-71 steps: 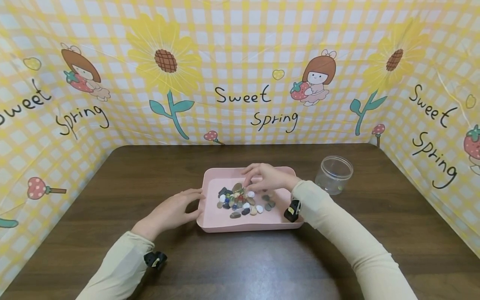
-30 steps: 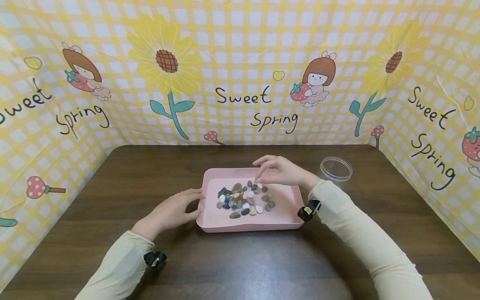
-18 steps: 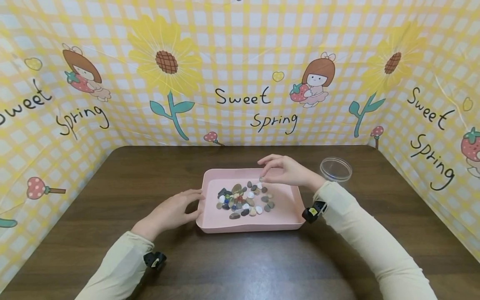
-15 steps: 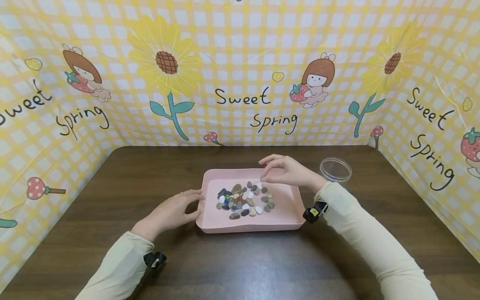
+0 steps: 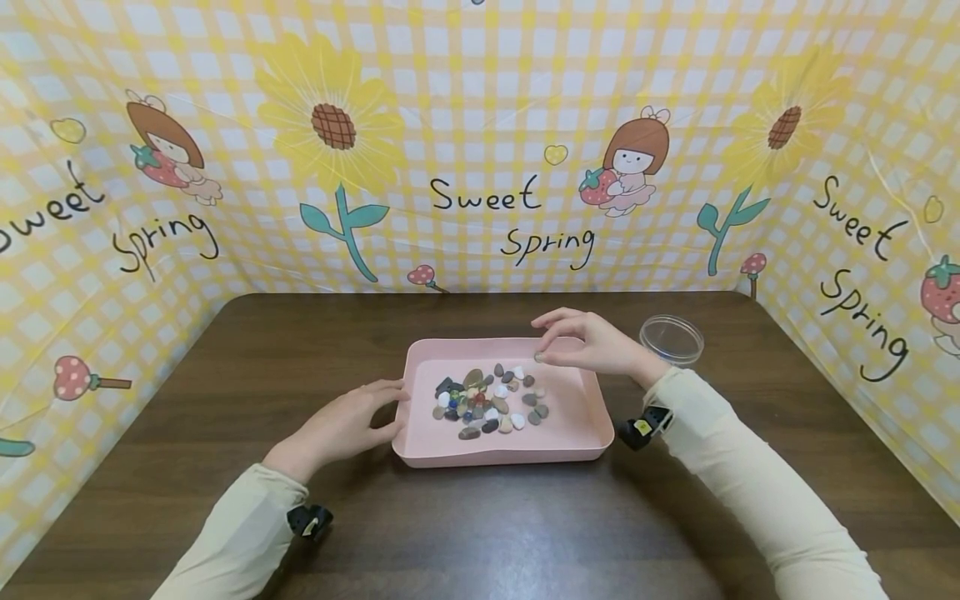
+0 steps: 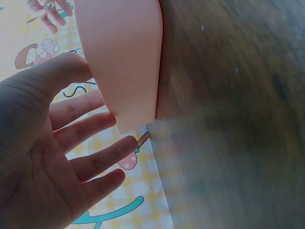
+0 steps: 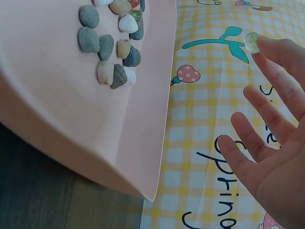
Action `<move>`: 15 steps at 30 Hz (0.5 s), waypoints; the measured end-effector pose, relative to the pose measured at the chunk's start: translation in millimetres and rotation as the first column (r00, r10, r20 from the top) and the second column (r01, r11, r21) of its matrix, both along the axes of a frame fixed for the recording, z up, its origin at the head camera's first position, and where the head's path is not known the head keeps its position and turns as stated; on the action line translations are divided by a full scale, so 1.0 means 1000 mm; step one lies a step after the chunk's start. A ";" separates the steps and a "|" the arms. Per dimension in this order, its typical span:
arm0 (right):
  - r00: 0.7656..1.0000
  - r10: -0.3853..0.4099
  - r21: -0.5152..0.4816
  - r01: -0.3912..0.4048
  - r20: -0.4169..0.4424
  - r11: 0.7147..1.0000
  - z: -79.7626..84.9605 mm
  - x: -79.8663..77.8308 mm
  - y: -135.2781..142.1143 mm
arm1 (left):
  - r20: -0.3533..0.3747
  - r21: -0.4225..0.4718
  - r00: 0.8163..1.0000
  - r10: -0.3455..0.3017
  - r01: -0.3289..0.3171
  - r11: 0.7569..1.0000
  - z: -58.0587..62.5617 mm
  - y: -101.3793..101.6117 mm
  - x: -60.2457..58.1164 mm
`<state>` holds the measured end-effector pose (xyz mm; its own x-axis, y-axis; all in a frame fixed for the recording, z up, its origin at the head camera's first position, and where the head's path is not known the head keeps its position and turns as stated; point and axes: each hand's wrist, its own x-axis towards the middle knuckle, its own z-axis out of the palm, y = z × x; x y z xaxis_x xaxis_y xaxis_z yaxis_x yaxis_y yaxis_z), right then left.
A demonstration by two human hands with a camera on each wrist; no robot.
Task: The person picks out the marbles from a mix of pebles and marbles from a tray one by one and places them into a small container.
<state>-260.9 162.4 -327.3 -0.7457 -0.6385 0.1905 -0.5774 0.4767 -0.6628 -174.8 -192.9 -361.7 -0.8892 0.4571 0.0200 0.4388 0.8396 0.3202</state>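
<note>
My right hand hovers above the back right of the pink tray, pinching a clear glass marble between thumb and index finger. Its other three fingers spread loosely, as the right wrist view shows. On the tray floor lie smooth pebbles in grey, white and tan, with a few coloured marbles among them at the left. At the tray's left wall, my left hand rests its thumb and fingertips against the edge, fingers relaxed.
A clear round jar without a lid stands right of the tray, its lower part hidden by the right wrist. The dark wooden table ends at a yellow checked cloth hung behind and on both sides.
My right hand has lifted from among the pebbles with the clear marble and moved right, toward the jar. The left hand stays at the tray's left edge.
</note>
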 end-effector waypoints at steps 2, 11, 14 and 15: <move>1.000 -0.001 -0.019 0.001 0.003 1.000 0.000 0.001 0.003 | -0.002 -0.001 1.000 -0.001 0.001 1.000 0.000 0.000 0.000; 0.998 -0.052 -0.015 0.052 -0.028 0.999 0.000 0.005 0.016 | -0.013 0.004 1.000 -0.012 0.012 1.000 -0.001 0.000 0.000; 0.998 -0.063 -0.021 0.063 -0.025 0.998 -0.001 0.006 0.020 | -0.012 0.007 1.000 -0.009 0.009 1.000 -0.001 -0.001 0.000; 0.998 -0.065 -0.026 0.064 -0.020 0.998 -0.002 0.006 0.021 | -0.011 0.007 1.000 -0.008 0.008 1.000 -0.002 -0.001 0.000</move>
